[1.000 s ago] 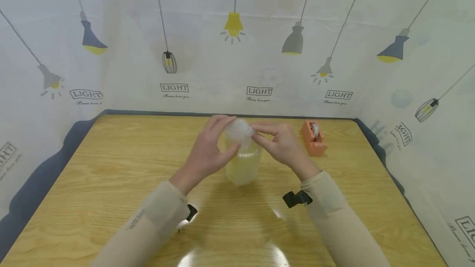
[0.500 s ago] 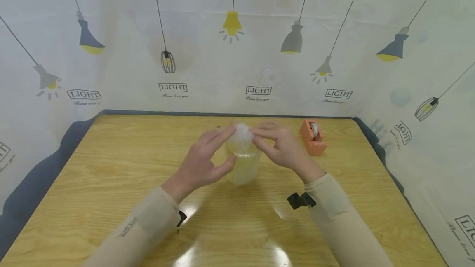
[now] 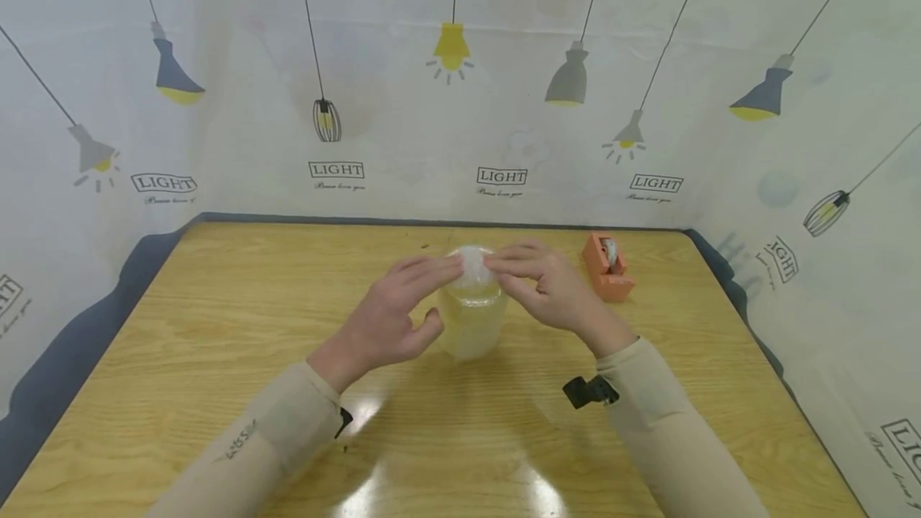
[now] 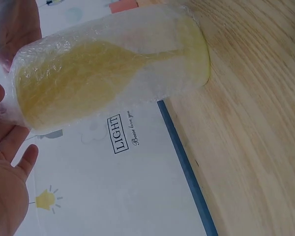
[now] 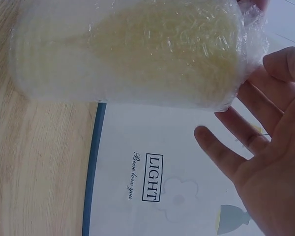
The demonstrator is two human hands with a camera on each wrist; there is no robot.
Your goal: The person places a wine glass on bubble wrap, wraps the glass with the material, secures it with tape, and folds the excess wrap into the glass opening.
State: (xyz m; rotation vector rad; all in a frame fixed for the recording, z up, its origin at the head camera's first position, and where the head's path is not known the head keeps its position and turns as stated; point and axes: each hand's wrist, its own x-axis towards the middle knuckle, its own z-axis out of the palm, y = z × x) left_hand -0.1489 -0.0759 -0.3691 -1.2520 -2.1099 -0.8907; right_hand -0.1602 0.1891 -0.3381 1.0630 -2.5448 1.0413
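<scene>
A yellow stemmed goblet [image 4: 83, 73] stands upright on the table inside a cylinder of clear bubble wrap [image 3: 471, 330]. Loose wrap bunches up at the top of the roll. My left hand [image 3: 384, 318] touches this bunched end from the left with fairly straight fingers, its thumb held apart from the roll. From the other side my right hand [image 3: 554, 282] lays its extended fingers on the same end. In the right wrist view, the right fingers [image 5: 265, 98] sit against the rim of the wrap; the exact contact of the thumb is hard to tell.
An orange tape dispenser [image 3: 610, 270] with a roll of tape stands on the wooden table [image 3: 252, 294], right of the wrapped goblet. A white cloth [image 3: 403, 126] printed with lamps hangs behind the table's dark far edge and along both sides.
Both hands have sunk slightly, and the bunched wrap at the top is flatter. My left thumb has come away from the wrap, and the left hand has shifted a little left.
</scene>
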